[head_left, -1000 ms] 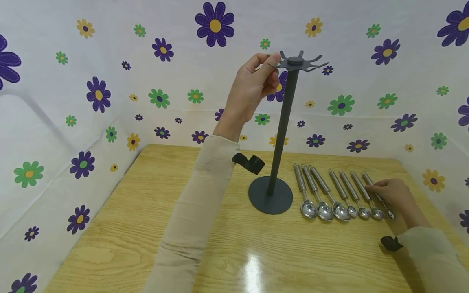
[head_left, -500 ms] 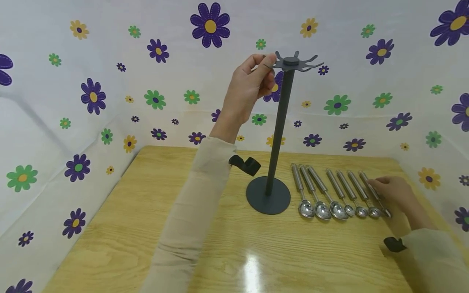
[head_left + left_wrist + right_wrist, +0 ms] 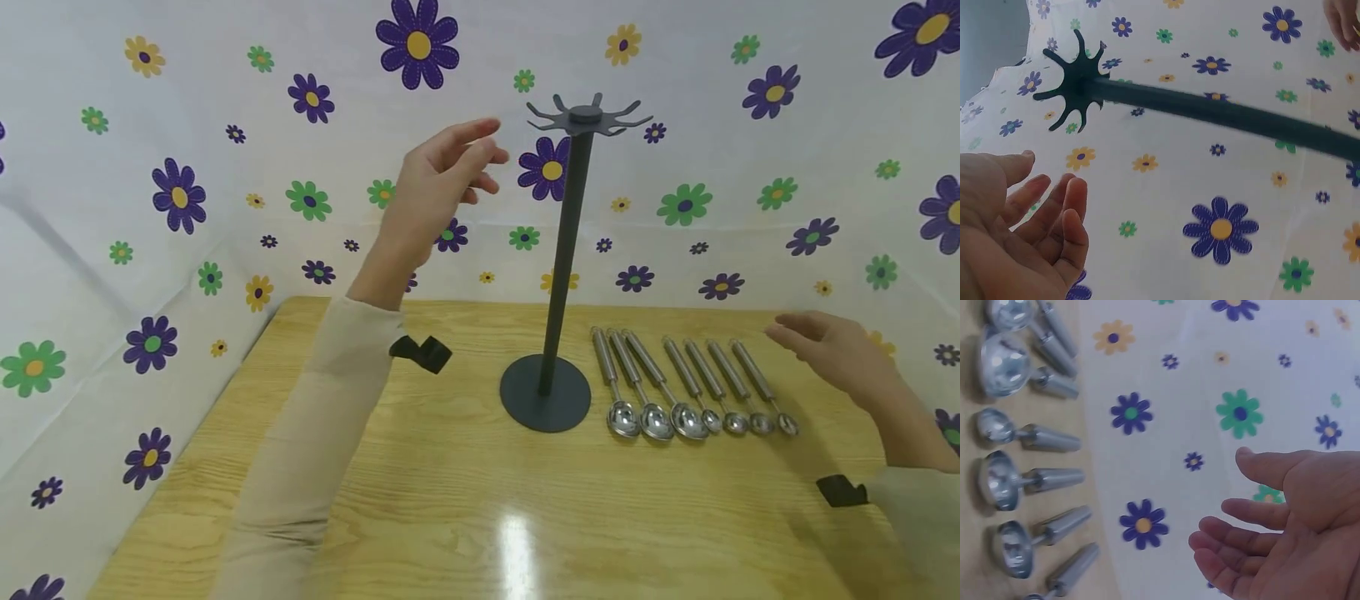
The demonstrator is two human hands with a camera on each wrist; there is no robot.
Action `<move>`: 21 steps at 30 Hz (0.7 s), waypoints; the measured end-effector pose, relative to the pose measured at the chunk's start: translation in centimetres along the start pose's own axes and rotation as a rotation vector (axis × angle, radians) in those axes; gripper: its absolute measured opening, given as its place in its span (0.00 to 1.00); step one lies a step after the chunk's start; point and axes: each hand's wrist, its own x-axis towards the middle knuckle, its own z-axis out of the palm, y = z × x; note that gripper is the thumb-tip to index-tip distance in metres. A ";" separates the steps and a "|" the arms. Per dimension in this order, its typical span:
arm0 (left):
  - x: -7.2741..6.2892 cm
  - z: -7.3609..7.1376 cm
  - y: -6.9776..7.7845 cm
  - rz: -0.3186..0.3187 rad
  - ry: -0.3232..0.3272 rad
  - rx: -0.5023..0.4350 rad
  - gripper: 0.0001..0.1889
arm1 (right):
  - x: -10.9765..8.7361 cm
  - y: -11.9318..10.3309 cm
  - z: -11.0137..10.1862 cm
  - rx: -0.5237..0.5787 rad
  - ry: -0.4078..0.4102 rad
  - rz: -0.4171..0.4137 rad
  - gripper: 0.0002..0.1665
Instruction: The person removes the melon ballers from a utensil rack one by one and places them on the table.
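Observation:
A dark grey stand (image 3: 567, 258) stands upright on its round base, with a ring of curved hooks (image 3: 585, 117) on top. My left hand (image 3: 438, 179) hovers left of the hooks, apart from them, its fingers loosely bent around nothing. In the left wrist view that hand (image 3: 1035, 231) shows below the hooks. To the right of the base lies a row of steel spoons with round bowls and thick handles. My right hand (image 3: 843, 350) is in the air right of the rightmost spoon (image 3: 752, 367), holding nothing. The right wrist view shows its relaxed fingers (image 3: 1235, 544) away from the spoons.
The wooden table (image 3: 420, 500) carries the stand and the spoons. Three larger spoons, one with its bowl at the row's left end (image 3: 623, 419), lie nearest the base. A white flower-patterned cloth (image 3: 337, 50) rises behind and beside the table.
My left hand has let go of a hook and moved left. My right hand has left the rightmost spoon, moving up and right; that spoon stays on the table.

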 end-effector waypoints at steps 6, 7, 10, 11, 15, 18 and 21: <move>-3.8 -6.7 -0.6 -0.003 0.079 0.244 0.22 | -0.5 -2.2 -1.6 -0.097 0.055 -0.040 0.40; -4.5 -7.7 -0.8 0.000 0.086 0.299 0.23 | -0.7 -2.3 -1.9 -0.122 0.063 -0.046 0.40; -6.5 -10.0 -1.4 -0.003 0.096 0.459 0.25 | -1.9 -2.5 -2.4 -0.185 0.075 -0.042 0.41; -7.1 -10.7 -1.6 -0.004 0.097 0.507 0.26 | -2.3 -2.5 -2.5 -0.201 0.080 -0.046 0.41; -9.6 -12.9 -2.3 -0.030 0.102 0.665 0.29 | -3.7 -2.4 -2.5 -0.236 0.116 -0.071 0.42; -11.2 -14.0 -3.2 -0.023 0.093 0.744 0.31 | -4.5 -2.0 -2.1 -0.225 0.152 -0.140 0.42; -12.5 -14.8 -4.6 0.009 0.075 0.826 0.32 | -5.1 -1.0 -1.2 -0.225 0.202 -0.237 0.42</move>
